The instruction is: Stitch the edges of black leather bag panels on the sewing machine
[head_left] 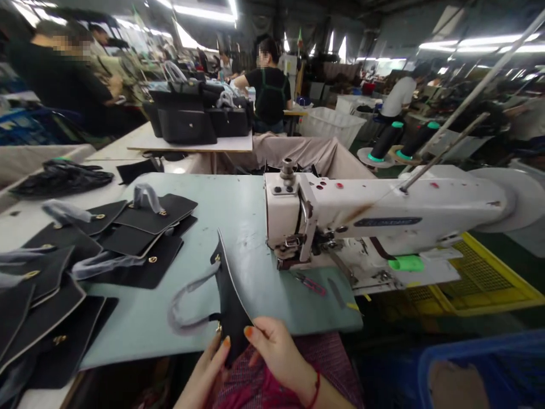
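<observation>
left hand (209, 370), right hand (279, 352) hold one panel (230, 295) (upright)

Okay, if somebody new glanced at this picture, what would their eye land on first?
Probably the big white sewing machine, which stretches across the centre and right of the pale green table. In front of it, at the bottom edge, the left hand and right hand hold a black bag panel on edge, its wrapped handle looping to the left. More loose panels lie fanned out along the table's left side.
</observation>
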`<state>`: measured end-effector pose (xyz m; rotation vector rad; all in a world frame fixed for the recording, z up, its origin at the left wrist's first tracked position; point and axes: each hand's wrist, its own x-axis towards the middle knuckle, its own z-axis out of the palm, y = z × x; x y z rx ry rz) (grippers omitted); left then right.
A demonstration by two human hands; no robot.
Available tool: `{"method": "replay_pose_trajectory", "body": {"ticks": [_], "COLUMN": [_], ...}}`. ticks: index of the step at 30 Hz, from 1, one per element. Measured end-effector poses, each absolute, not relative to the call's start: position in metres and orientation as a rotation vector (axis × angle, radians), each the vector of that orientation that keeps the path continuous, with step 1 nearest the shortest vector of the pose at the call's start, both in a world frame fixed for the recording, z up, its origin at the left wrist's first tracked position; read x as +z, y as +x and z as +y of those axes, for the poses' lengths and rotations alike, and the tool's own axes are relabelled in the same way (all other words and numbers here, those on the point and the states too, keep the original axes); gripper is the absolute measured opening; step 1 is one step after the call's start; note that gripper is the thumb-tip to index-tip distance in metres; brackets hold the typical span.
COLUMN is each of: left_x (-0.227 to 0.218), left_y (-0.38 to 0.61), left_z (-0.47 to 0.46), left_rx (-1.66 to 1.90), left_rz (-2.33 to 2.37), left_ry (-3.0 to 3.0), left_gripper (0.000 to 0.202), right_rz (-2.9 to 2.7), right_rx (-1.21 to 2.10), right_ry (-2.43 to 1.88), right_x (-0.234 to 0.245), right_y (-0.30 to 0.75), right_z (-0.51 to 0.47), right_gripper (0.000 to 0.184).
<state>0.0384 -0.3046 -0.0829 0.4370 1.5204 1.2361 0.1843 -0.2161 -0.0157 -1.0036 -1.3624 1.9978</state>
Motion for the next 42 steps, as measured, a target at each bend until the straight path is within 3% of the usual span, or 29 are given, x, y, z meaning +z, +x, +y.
{"method": "replay_pose_trajectory", "body": {"ticks": [4,9,13,18,42], "left_x": [-0.039,-0.011,-0.001,-0.006,-0.026], "left_y": [0.049,0.050,0.047,0.044,0.039], "left_z": [-0.255,-0.184,-0.143,-0.117,-0.102], "left_rx": [1.198,1.331,1.291,1.254,1.215], "left_rz": [1.198,1.273,1.333,1.373,1.412], "left_ry": [0.124,0.186,0.336,0.467,0.507], "left_gripper": [0.051,0.044,0.044,0.043,0.047], "right_rz": [-1.265,-1.316,-1.306,-1.255,-1.266], "right_rx": [2.024,1.720,1.701,1.704,1.636], "right_ry": [-0.999,-1.230,-1.192,-1.133,-1.172], "right_x": [-0.008,-0.018,-0.019,-0.014,-0.020], "right_y": [0.185,0.190,0.195,0.200,0.200], "right_z": [-0.206,-0.172,-0.145,-0.130,-0.120], "right_gripper": [0.059,0.057,0.053,0.046,0.048]}}
